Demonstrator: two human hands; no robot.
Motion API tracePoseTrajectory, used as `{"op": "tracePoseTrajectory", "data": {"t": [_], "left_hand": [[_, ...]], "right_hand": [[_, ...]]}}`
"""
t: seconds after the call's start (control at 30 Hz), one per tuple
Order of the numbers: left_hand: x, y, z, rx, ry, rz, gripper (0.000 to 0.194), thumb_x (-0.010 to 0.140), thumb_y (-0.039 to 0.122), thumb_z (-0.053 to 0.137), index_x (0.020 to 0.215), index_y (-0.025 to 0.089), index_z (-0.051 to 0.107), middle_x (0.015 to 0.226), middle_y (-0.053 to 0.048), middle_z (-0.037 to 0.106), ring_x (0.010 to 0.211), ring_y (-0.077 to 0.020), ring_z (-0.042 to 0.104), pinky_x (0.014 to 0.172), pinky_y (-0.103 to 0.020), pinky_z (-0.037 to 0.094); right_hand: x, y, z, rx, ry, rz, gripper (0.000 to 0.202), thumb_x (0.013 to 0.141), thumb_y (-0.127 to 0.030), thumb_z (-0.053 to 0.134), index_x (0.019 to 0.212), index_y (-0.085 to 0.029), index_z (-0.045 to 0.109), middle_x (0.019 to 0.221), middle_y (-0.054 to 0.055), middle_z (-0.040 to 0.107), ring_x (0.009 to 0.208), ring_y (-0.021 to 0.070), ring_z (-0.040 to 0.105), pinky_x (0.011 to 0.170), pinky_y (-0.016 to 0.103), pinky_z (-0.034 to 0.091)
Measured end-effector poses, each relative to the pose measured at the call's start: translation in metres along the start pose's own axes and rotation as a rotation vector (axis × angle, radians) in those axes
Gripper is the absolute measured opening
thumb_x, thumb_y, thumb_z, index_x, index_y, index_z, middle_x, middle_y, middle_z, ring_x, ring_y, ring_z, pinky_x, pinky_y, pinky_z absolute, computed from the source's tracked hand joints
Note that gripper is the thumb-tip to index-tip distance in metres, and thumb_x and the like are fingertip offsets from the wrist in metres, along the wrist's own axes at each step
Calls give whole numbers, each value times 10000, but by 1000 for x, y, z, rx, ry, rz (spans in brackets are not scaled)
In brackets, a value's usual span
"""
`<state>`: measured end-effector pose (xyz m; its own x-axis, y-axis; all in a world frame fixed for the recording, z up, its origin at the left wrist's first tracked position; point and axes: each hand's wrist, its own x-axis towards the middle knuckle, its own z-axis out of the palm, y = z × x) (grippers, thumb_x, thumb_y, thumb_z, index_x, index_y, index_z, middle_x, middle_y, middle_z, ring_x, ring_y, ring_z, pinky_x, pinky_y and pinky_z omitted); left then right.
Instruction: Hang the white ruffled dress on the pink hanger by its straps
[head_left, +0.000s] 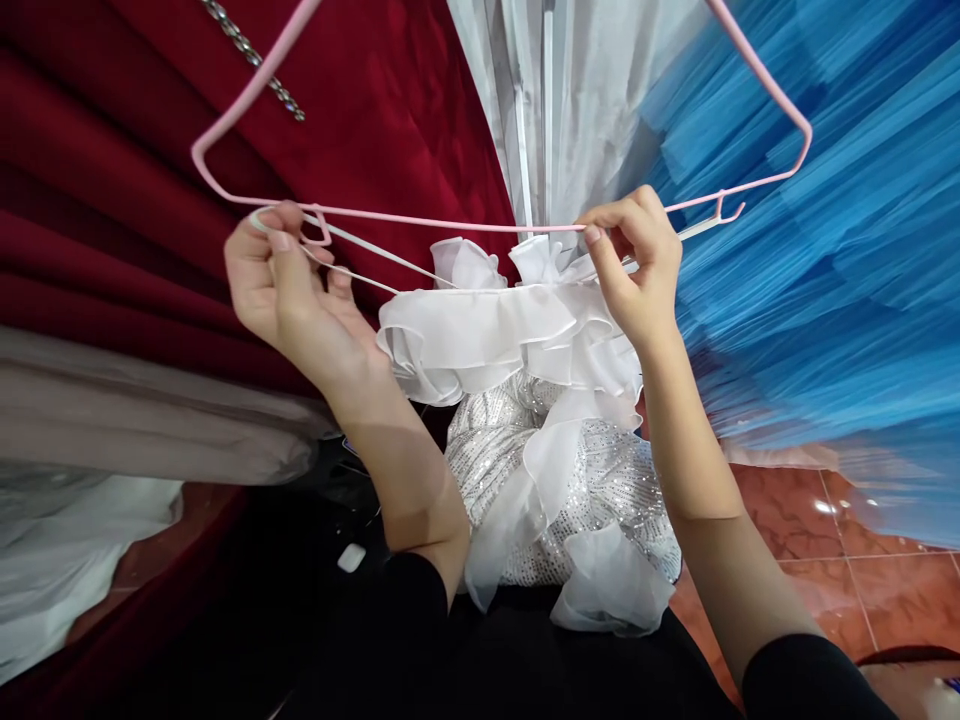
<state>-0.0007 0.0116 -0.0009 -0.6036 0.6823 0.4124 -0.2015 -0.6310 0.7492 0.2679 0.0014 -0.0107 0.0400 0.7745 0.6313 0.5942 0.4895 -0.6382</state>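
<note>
Looking past our raised arms, we see the blue gown (810, 300) filling the right side, the red gown (112, 180) the left, and a pale grey one (547, 100) between them, all hanging over a reddish tiled floor (795, 520). Nearer to us hangs the white dress (525, 400), its ruffled top just under the pink hanger (450, 222), its sequined body drooping toward our lap. The hanger's bar runs level from left to right, with a small hook near each end. Our left hand (289, 290) pinches one thin white strap (375, 255) right at the left hook. Our right hand (637, 265) pinches the other strap (694, 228) at the bar; the right hook lies just beyond its fingertips, to the right. The left hand sits nearer its hook
</note>
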Motion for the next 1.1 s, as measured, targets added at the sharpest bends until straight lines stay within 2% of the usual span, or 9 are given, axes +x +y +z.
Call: {"op": "tracePoseTrajectory", "data": {"t": [0.17, 0.3, 0.4, 0.57, 0.7, 0.83, 0.9, 1.0, 1.1], "left_hand": [[20, -11, -18, -109, 135, -59, 187, 826, 176, 624, 1001, 147, 562, 1013, -29, 650, 830, -93, 595, 643, -164, 440], [7, -9, -19, -133, -40, -207, 115, 844, 178, 659, 953, 170, 621, 912, 5, 661, 785, -90, 612, 753, -199, 490], [-15, -6, -7, -69, -202, -330, 91, 845, 107, 622, 872, 173, 678, 827, -5, 686, 692, -94, 613, 726, -227, 521], [-44, 2, 30, -179, -501, -406, 245, 895, 215, 624, 1126, 146, 671, 1168, -96, 700, 1090, -215, 658, 1059, -382, 468], [-55, 4, 53, -274, -450, -318, 244, 989, 327, 487, 1096, 179, 648, 1141, -77, 695, 1157, -249, 638, 1095, -433, 440], [-65, -3, 59, -233, -357, -238, 293, 1021, 376, 400, 1049, 186, 622, 912, -55, 640, 990, -219, 679, 890, -353, 528], [-66, -6, 59, -217, -345, -218, 285, 1021, 390, 397, 1020, 200, 610, 867, -49, 602, 953, -213, 671, 764, -297, 521], [-65, -4, 59, -172, -303, -247, 274, 1027, 364, 366, 965, 224, 594, 834, -51, 575, 919, -213, 661, 652, -269, 482], [-62, 2, 61, -133, -267, -302, 286, 1027, 326, 340, 923, 234, 590, 823, -61, 569, 906, -214, 656, 615, -272, 463]], "right_hand": [[-4, -5, -3, 53, -45, 38, 267, 924, -547, 443, 952, -377, 648, 916, 37, 626, 825, 184, 535, 732, 390, 527], [-6, -12, -3, 56, -36, 51, 274, 915, -560, 464, 953, -371, 658, 902, 35, 629, 830, 174, 545, 719, 361, 519], [-4, -13, 6, 82, 26, 11, 294, 909, -567, 486, 950, -347, 676, 850, 27, 585, 783, 156, 536, 687, 342, 519], [-1, -8, 19, 122, 72, -40, 329, 919, -562, 483, 948, -305, 686, 823, 12, 558, 768, 137, 558, 703, 343, 553], [-2, -8, 12, 61, 74, -43, 300, 921, -539, 495, 962, -312, 687, 829, 18, 561, 801, 151, 574, 729, 360, 565], [-8, -13, 4, -20, 69, -62, 268, 939, -481, 490, 1055, -325, 674, 930, 41, 577, 849, 151, 572, 684, 323, 551], [-15, -10, 2, -70, 163, -92, 276, 936, -442, 499, 1139, -322, 643, 1088, 64, 573, 873, 147, 572, 633, 301, 529], [-26, 6, -2, -120, 569, -44, 388, 889, -438, 558, 1260, -329, 533, 1296, 73, 492, 990, 178, 582, 654, 332, 526], [-31, 25, -10, -76, 705, 153, 332, 834, -468, 635, 1108, -299, 555, 1154, 43, 577, 936, 182, 615, 717, 373, 529]]}}
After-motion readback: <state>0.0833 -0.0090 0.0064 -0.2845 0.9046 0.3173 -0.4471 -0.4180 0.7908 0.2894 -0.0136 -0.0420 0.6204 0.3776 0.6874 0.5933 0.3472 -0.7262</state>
